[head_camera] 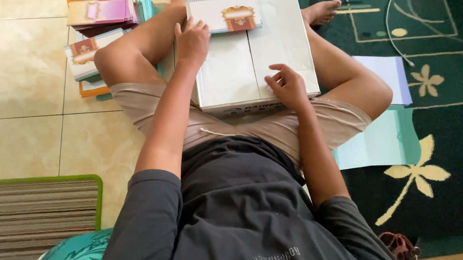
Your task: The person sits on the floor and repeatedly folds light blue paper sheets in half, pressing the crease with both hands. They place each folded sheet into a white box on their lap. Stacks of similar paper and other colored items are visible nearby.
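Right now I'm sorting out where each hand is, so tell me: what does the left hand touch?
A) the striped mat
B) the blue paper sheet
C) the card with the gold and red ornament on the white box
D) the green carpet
C: the left hand rests its fingertips on the ornamented card lying atop the white box.

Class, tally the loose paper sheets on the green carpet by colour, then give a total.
White sheet: 1
Mint-green sheet: 1
Total: 2
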